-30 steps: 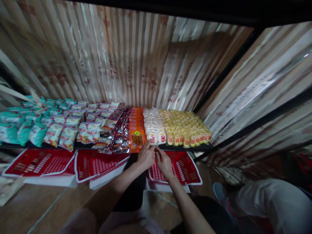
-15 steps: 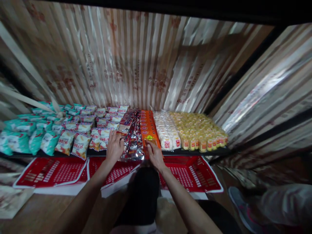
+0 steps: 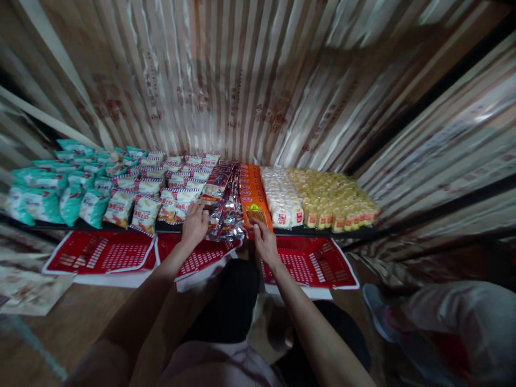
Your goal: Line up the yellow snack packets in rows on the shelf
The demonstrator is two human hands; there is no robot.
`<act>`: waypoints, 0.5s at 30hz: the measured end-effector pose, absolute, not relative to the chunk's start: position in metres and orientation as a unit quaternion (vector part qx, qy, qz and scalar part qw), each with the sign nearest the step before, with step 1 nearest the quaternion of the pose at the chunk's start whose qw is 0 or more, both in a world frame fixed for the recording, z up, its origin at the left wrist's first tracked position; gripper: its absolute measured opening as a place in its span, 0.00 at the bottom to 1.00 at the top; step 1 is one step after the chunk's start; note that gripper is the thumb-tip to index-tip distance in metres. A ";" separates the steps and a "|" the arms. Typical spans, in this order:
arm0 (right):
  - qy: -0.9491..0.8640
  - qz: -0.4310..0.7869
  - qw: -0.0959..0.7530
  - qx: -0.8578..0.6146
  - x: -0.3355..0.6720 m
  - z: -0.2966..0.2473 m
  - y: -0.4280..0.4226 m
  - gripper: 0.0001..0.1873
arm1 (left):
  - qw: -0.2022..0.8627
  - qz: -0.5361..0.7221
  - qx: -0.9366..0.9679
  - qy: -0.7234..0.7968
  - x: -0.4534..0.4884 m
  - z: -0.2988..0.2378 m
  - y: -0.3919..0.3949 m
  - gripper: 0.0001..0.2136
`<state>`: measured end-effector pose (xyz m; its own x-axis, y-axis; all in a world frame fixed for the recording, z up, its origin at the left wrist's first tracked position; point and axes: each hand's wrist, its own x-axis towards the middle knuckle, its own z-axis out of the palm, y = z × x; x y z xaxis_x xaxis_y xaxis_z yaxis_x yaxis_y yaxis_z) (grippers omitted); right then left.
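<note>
My left hand (image 3: 195,223) reaches to the near left side of a row of shiny dark red snack packets (image 3: 217,183), with its fingers stretched out and touching the front ones. At the near end of a flat orange packet (image 3: 252,185), my right hand (image 3: 265,244) rests its fingertips on the printed surface, thumb and forefinger apart. Left of the dark packets stand white snack bags with striped tops (image 3: 147,209). White wrapped packs (image 3: 281,199) lie directly right of the orange packet. The undersides of both hands are hidden.
Teal bags (image 3: 42,204) fill the shelf's left end, small yellow wrapped packs (image 3: 334,199) its right. Red baskets (image 3: 105,251) sit beneath the black shelf edge (image 3: 278,232). Striped sheeting (image 3: 226,80) hangs behind. Another person's shoe (image 3: 377,312) and leg are at lower right.
The view has tipped downward, so the shelf sits higher in the picture. Both hands stay at the dark red and orange packets, with little change in their pose.
</note>
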<state>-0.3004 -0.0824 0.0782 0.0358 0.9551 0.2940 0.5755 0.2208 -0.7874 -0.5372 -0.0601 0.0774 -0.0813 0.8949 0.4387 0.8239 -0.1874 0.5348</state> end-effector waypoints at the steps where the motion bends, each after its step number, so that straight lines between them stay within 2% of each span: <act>1: -0.649 0.220 0.428 -0.589 -0.300 0.078 -0.089 0.24 | 0.056 0.372 0.671 0.639 -0.538 0.075 -0.067 0.19; 8: -0.568 0.284 0.468 -0.615 -0.304 0.063 -0.141 0.24 | 0.081 0.395 0.657 0.638 -0.530 0.063 -0.111 0.17; 15: -0.474 0.312 0.563 -0.602 -0.315 0.048 -0.188 0.25 | 0.148 0.378 0.674 0.617 -0.525 0.060 -0.150 0.18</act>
